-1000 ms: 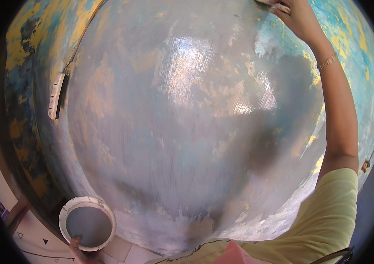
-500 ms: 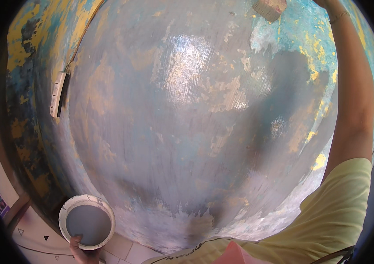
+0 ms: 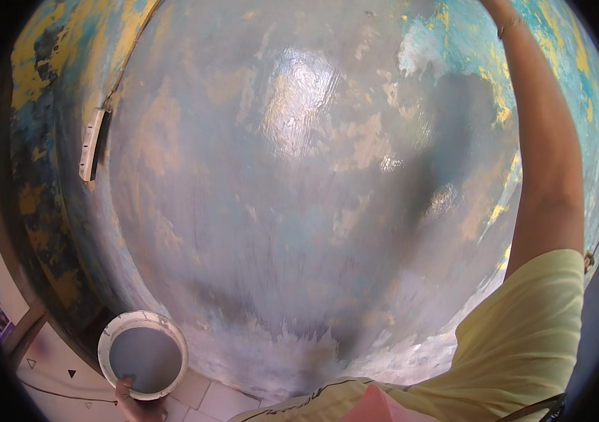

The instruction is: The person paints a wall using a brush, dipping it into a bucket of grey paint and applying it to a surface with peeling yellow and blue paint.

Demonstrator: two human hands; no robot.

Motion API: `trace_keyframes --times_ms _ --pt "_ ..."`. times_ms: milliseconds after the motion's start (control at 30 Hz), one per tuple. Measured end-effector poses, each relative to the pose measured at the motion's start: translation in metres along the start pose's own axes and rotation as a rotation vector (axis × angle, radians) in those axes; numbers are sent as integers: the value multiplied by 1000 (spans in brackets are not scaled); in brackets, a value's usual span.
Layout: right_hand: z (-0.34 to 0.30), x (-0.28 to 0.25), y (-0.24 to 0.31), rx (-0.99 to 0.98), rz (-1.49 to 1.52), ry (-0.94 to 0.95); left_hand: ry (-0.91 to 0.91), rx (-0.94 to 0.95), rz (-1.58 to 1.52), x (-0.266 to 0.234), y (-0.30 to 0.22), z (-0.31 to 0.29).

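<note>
left hand (image 3: 134, 401) low at frame bottom, fingers hooked on near rim of the white paint bucket (image 3: 144, 354) | bucket upright, mouth facing up at me, beside the wet wall (image 3: 299, 197) | right hand up out of frame, can't tell its grip

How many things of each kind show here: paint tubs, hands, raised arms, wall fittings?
Paint tub, white, grey paint inside: 1
Left hand at the tub's rim: 1
Raised right arm, hand out of frame: 1
White wall fitting: 1
Total: 4
</note>
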State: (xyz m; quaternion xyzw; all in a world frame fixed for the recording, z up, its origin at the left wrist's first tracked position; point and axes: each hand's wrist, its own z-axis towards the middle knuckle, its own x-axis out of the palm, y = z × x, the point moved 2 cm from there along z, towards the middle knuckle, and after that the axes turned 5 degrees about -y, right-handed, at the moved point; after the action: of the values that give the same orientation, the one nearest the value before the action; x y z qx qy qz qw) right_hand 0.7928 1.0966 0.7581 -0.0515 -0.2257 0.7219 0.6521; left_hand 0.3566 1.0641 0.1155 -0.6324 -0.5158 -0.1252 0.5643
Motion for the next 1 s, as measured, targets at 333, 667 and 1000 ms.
trace_keyframes --times_ms 333,667,1000 --pt "-170 -58 68 -42 204 343 86 -61 39 -3 -19 4" --pt "-106 -59 29 260 442 674 58 -103 64 -23 -29 17" --pt "12 -8 28 108 322 83 56 -58 29 -28 -21 12"
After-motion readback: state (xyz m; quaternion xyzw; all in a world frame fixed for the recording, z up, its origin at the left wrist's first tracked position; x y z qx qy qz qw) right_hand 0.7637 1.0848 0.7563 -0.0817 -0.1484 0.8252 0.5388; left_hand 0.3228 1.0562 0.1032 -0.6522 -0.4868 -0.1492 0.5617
